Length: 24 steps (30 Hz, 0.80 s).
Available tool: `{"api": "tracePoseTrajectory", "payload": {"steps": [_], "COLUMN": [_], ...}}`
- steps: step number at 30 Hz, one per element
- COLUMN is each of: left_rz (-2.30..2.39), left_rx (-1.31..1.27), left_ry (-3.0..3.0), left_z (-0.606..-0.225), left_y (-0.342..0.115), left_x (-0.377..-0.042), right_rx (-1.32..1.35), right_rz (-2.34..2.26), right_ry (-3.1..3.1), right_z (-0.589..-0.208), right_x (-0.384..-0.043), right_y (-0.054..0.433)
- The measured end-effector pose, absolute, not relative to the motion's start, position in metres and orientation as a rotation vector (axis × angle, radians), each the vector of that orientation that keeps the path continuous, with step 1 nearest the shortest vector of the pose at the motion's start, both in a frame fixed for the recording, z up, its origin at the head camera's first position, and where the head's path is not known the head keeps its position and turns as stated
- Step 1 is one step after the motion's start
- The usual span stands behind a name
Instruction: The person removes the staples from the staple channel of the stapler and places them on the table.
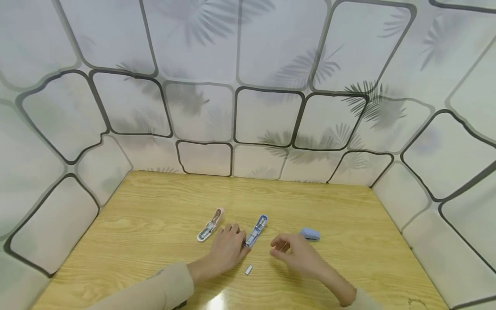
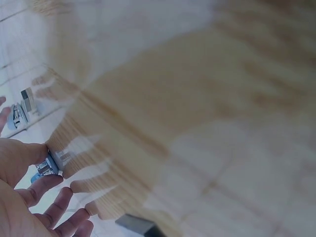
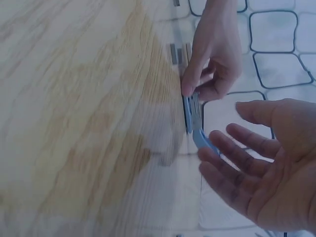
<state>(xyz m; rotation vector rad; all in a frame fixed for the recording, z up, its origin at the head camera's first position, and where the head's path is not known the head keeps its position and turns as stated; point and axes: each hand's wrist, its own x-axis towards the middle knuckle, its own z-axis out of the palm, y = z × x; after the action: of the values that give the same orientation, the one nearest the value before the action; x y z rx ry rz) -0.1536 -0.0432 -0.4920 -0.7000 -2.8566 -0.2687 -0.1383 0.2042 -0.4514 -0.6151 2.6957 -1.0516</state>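
A blue stapler (image 1: 257, 230) lies swung open on the wooden table, its metal inside facing up. My left hand (image 1: 227, 249) pinches its near end between thumb and forefinger, which the left wrist view shows at the stapler (image 2: 48, 167). To the right, my right hand (image 1: 298, 255) hovers over the table with loosely bent fingers and nothing in them; the right wrist view shows its fingers (image 3: 242, 155) spread apart. A small strip of staples (image 1: 249, 270) rests on the table between the hands, nearer the front.
Left of the left hand lies a pale pink and white stapler (image 1: 210, 224), also opened out. A closed blue stapler (image 1: 309, 234) sits just beyond the right hand. Patterned cloth walls (image 1: 267, 116) enclose the table (image 1: 155, 202) at the back and sides.
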Motion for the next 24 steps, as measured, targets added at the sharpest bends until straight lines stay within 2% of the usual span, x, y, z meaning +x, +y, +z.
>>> {"api": "tracePoseTrajectory", "payload": {"steps": [11, 18, 24], "left_rz": [-0.243, -0.243, -0.24], "left_rx": [-0.726, -0.72, -0.72], "left_ry": [-2.839, -2.843, -2.84], "left_z": [-0.491, -0.491, -0.491], "left_y": [-0.045, -0.044, -0.044], "left_x": [-0.153, -0.153, -0.153], "right_rx": [-0.85, -1.161, -1.257], "right_rz": [-0.687, -0.483, -0.224], "right_ry": [3.133, 3.328, 3.382], "right_z": [-0.449, -0.458, -0.467], "right_x": [-0.142, -0.158, -0.171], "right_y": [0.24, 0.268, 0.288]}}
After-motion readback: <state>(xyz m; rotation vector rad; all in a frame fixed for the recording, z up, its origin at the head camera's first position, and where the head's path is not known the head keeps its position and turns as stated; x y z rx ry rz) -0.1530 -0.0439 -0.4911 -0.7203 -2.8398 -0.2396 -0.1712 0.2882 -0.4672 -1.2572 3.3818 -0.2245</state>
